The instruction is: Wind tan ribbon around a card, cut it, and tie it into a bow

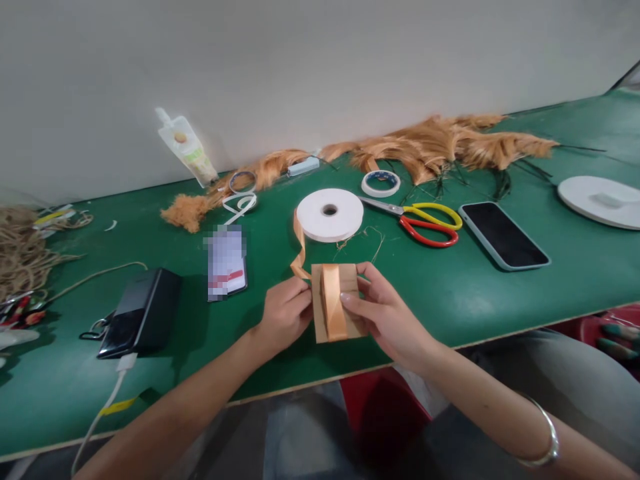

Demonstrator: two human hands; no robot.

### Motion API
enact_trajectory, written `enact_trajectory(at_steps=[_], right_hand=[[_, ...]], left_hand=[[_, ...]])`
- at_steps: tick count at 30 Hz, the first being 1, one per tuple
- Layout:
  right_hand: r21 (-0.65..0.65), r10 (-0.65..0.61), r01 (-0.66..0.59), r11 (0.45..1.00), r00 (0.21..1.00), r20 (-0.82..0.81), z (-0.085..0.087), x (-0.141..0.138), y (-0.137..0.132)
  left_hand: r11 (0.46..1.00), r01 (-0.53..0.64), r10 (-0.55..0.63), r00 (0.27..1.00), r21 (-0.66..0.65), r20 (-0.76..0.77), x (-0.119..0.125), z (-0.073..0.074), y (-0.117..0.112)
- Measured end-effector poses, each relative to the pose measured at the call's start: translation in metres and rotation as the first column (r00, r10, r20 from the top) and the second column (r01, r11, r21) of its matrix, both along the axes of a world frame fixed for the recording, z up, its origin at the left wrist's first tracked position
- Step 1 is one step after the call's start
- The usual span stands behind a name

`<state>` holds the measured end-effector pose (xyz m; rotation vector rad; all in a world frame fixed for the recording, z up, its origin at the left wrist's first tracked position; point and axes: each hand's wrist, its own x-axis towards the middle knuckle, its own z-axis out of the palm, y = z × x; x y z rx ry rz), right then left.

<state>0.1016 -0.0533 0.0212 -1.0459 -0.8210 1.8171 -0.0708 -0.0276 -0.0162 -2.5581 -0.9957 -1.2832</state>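
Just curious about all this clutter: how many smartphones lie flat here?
2: a lit smartphone left of the ribbon spool, and a dark-screened smartphone right of the scissors.

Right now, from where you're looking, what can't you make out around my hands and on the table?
Head view:
Cardboard: back hidden by its front.
Left hand: fingertips hidden by the curled hand and cardboard edge.
Right hand: some fingertips hidden behind the cardboard.
Phone on the left: screen content blurred by pixelation.
Tape roll: print inside too small to read.
White disc: cut off by the right edge.
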Motion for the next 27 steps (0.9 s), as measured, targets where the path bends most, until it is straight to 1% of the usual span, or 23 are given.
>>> enact_trajectory(at_steps=[5, 8, 11, 15, 22, 27], right_hand=[[-0.040, 0.033, -0.033, 0.999, 0.999, -0.012, 0.003, -0.001, -0.003], [-0.064, 0.060, -0.062, 0.996, 0.998, -0.023, 0.003, -0.001, -0.005], [-0.071, 0.093, -0.095, 0.993, 0.995, -0.037, 0.001, -0.003, -0.008], [-0.100, 0.123, -0.126, 0.987, 0.992, -0.029, -0.003, -0.006, -0.012], [-0.139, 0.166, -0.173, 0.975, 0.984, -0.061, -0.004, -0.007, -0.012], [-0.148, 0.167, -0.176, 0.973, 0.983, -0.070, -0.005, -0.006, -0.012]], left_hand=[[0.999, -0.043, 0.043, 0.999, 0.027, 0.001, -0.003, -0.001, 0.003], [0.998, -0.054, 0.054, 0.999, 0.017, 0.005, -0.005, 0.000, 0.005], [0.998, -0.067, 0.067, 0.997, -0.003, 0.036, -0.006, 0.001, 0.009], [0.996, -0.087, 0.085, 0.994, 0.024, 0.070, -0.005, 0.002, 0.012], [0.999, -0.053, 0.052, 0.995, 0.005, 0.081, -0.008, 0.001, 0.013], [0.996, -0.081, 0.078, 0.995, 0.035, 0.068, -0.009, -0.002, 0.014]])
